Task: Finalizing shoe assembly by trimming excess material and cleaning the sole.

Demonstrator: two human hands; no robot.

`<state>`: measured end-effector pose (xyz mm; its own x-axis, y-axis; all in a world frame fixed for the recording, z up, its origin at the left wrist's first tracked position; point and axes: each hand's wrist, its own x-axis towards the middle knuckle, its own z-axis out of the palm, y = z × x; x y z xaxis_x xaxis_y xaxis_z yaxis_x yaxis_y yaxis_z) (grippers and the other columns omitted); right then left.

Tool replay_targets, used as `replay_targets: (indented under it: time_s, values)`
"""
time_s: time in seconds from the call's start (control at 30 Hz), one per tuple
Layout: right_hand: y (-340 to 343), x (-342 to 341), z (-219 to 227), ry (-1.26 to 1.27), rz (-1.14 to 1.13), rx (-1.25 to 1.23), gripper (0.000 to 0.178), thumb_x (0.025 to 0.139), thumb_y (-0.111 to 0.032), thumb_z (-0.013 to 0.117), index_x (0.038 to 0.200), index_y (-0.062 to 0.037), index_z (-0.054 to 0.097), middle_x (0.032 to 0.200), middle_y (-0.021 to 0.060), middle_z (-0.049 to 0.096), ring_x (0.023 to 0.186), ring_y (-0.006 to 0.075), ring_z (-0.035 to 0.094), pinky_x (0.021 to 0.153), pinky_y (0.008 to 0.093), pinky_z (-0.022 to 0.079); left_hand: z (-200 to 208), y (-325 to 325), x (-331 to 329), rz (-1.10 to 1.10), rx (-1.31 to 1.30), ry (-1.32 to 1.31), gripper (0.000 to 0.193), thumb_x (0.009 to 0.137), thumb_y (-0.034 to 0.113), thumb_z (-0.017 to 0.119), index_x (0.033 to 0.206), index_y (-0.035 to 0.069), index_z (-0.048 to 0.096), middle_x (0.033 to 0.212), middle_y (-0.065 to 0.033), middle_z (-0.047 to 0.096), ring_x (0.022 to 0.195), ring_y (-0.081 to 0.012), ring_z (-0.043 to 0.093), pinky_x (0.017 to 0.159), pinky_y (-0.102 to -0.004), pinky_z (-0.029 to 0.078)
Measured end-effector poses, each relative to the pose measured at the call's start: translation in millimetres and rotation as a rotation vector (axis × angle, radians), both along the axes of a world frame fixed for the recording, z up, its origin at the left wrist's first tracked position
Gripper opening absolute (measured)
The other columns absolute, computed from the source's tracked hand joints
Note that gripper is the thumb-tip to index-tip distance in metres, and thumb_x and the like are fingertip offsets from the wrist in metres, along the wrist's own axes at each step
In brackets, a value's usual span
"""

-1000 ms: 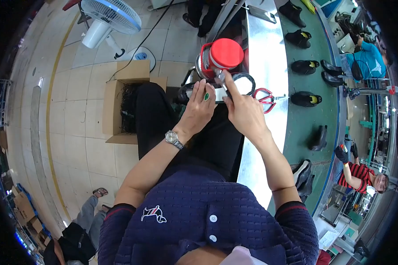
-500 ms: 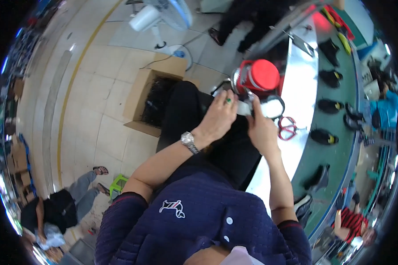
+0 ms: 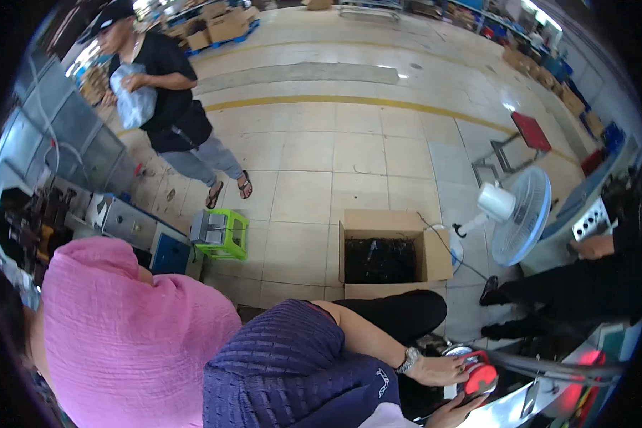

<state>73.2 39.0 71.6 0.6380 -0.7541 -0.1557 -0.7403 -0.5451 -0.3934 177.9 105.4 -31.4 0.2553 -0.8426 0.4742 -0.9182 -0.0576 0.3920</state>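
My left hand (image 3: 441, 369), with a wristwatch, lies against a round red-lidded container (image 3: 480, 376) at the lower right, fingers curled on its rim. Just below it, only part of my right hand (image 3: 455, 412) shows at the bottom edge; what it grips is hidden. Both hands sit over my black trousers by the edge of a shiny metal worktable (image 3: 521, 410). My purple sleeve fills the lower middle.
An open cardboard box (image 3: 389, 257) of black items stands on the tiled floor before my knee. Beside it are a standing fan (image 3: 517, 214) and a green stool (image 3: 221, 234). A person in pink (image 3: 128, 328) sits close at my left. Another person (image 3: 171, 107) walks by with a bag.
The view has swung away from the worktable toward the floor and aisle. My hands and the red-lidded container have slid to the lower right edge.
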Motion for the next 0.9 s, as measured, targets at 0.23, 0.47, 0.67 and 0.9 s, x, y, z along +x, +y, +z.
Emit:
replay_targets:
  time_s: [0.23, 0.47, 0.67, 0.9]
  values:
    - [-96.5, -29.0, -54.6, -0.189, 0.549, -0.182, 0.071, 0.09, -0.036, 0.057, 0.148, -0.0111, 0.024, 0.097, 0.0282, 0.063, 0.083, 0.045, 0.063, 0.072, 0.0533, 0.048, -19.4, -23.5, 5.9, -0.057, -0.018, -0.038, 0.028, 0.087, 0.016, 0.044, 0.102, -0.005, 0.055, 0.096, -0.0219, 0.056, 0.097, -0.0363, 0.054, 0.079, -0.0492, 0.045]
    - [-166.1, -53.8, -85.4, 0.294, 0.228, -0.152, 0.068, 0.092, -0.041, 0.054, 0.148, -0.0146, 0.027, 0.111, 0.0263, 0.062, 0.097, 0.0423, 0.062, 0.082, 0.0478, 0.048, -39.5, -28.5, 17.1, -0.235, -0.129, 0.05, 0.024, 0.073, 0.019, 0.058, 0.09, 0.004, 0.067, 0.11, -0.0278, 0.049, 0.108, -0.0443, 0.047, 0.082, -0.0536, 0.043]
    - [-84.4, -54.7, -52.0, 0.282, 0.262, 0.16, 0.065, 0.094, -0.038, 0.052, 0.148, -0.0136, 0.027, 0.109, 0.0254, 0.063, 0.091, 0.042, 0.064, 0.08, 0.0497, 0.049, -0.8, 77.0, 26.1, -0.303, -0.065, 0.673, 0.087, 0.079, 0.045, 0.067, 0.15, 0.016, 0.024, 0.145, -0.0355, 0.019, 0.132, -0.0542, 0.025, 0.107, -0.0542, 0.029]
    - [36.5, -13.9, 33.5, 0.159, 0.107, 0.66, 0.063, 0.095, -0.035, 0.052, 0.148, -0.0121, 0.027, 0.114, 0.023, 0.062, 0.089, 0.0395, 0.064, 0.078, 0.0483, 0.05, -9.4, 108.4, 62.5, 0.134, 0.204, 0.801, 0.048, 0.092, 0.046, 0.052, 0.104, 0.0, 0.063, 0.099, -0.0213, 0.062, 0.094, -0.0356, 0.061, 0.077, -0.0471, 0.049]
